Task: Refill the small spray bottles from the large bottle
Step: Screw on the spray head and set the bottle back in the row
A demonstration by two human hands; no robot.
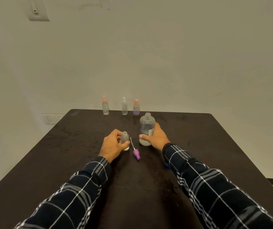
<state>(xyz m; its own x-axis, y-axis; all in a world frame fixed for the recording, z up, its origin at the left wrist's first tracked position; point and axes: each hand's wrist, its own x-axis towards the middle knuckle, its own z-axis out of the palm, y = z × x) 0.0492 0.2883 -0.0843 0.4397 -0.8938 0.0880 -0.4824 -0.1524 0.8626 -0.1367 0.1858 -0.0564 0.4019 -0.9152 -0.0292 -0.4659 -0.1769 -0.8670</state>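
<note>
— Small spray bottle, head view: where is it standing?
— Uncapped on the tabletop, the left hand grip curling around it. The right hand grip is clamping the large bottle, also uncapped, nearby. Pouring is likely starting, calling for a slow tilt over the narrow neck.

My single head view
I look forward and down across the desk toward the far wall.

A dark table lies under the left hand and right hand. Beyond them stands a plain cream wall, with a switch plate high up leftward and a socket lower.
</note>
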